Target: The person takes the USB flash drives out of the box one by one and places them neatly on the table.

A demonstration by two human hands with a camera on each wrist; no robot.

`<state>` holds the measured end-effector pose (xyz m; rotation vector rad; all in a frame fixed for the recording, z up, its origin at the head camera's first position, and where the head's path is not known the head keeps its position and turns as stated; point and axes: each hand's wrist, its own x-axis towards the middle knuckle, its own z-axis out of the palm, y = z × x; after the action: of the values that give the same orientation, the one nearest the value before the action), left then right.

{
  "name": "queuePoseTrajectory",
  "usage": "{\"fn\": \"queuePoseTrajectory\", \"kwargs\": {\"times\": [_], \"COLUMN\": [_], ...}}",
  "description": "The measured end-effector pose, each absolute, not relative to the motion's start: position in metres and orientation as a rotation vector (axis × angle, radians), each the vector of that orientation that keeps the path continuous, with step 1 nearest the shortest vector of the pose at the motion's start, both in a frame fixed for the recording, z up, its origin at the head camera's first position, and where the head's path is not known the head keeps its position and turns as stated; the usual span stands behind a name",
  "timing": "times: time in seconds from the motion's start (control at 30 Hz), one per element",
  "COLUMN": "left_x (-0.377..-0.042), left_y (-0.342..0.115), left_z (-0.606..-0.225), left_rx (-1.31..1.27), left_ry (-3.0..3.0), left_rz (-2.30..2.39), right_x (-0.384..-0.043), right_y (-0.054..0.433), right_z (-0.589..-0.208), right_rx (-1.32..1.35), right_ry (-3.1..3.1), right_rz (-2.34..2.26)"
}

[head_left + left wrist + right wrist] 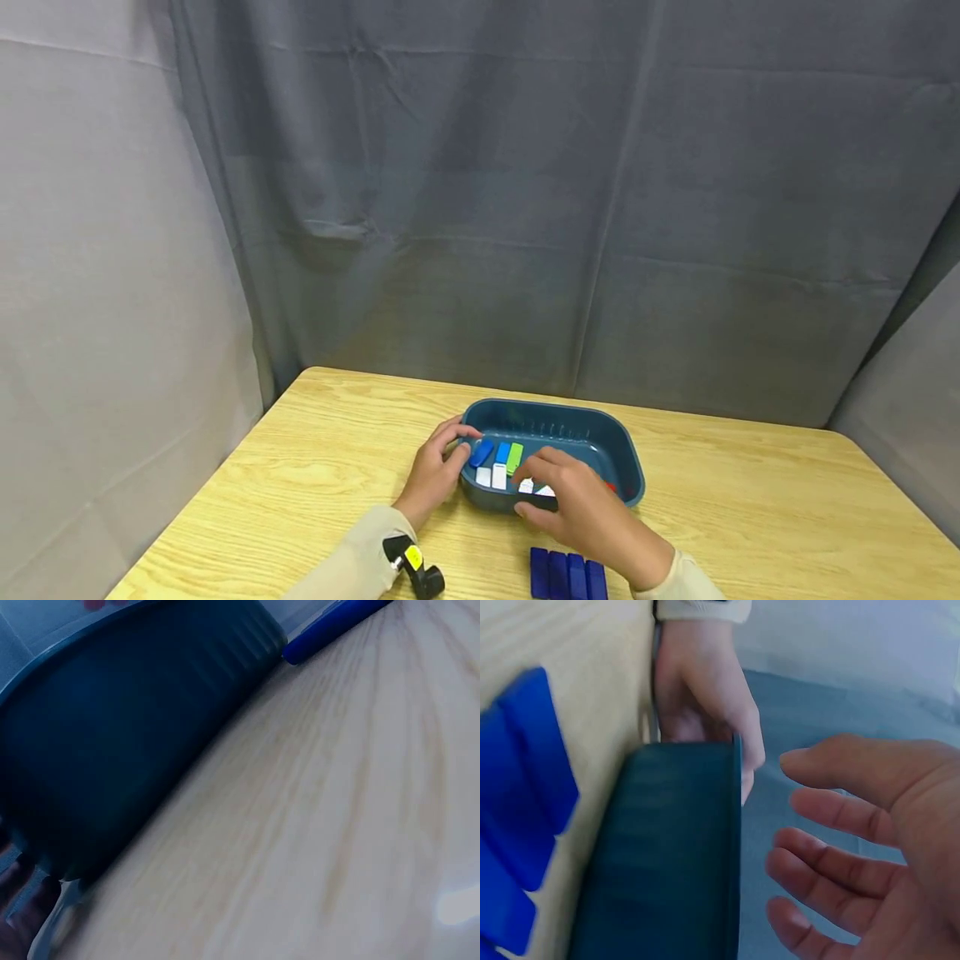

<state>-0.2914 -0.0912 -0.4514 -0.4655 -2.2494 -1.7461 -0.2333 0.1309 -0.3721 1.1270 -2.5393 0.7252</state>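
Note:
A dark teal plastic basin stands on the table with small rectangular blocks inside. Among them are a blue block, a green block, several white blocks and a bit of red at the right. My left hand grips the basin's left end, thumb at the rim. Over the near rim hovers my right hand, its fingers loosely bent; in the right wrist view, nothing shows between its thumb and fingers. It partly hides the blocks beneath.
Several dark blue blocks lie side by side on the wooden table, in front of the basin. Grey curtains hang behind the table and at both sides. A small black device is strapped to the left sleeve.

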Motion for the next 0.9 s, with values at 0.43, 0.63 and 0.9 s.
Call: {"fn": "queuePoseTrajectory", "kwargs": {"times": [0.43,0.63,0.9], "left_x": [-0.277,-0.279,-0.278], "left_y": [-0.086,-0.089,-0.091], "left_z": [-0.433,-0.435,-0.434], "left_rx": [-0.420,-0.450,-0.447], "left_ry": [-2.269,-2.254,-2.267], "left_rz": [-1.757,-1.743,-1.742], "right_x": [-0.288,-0.314,-0.330], "right_y": [0.128,0.122,0.118], "right_z": [-0.370,-0.375,-0.390], "right_rx": [0.922,0.877,0.873], "right_ry": [-2.770,-2.852,-2.974], "right_rz": [0.705,0.715,0.707]}}
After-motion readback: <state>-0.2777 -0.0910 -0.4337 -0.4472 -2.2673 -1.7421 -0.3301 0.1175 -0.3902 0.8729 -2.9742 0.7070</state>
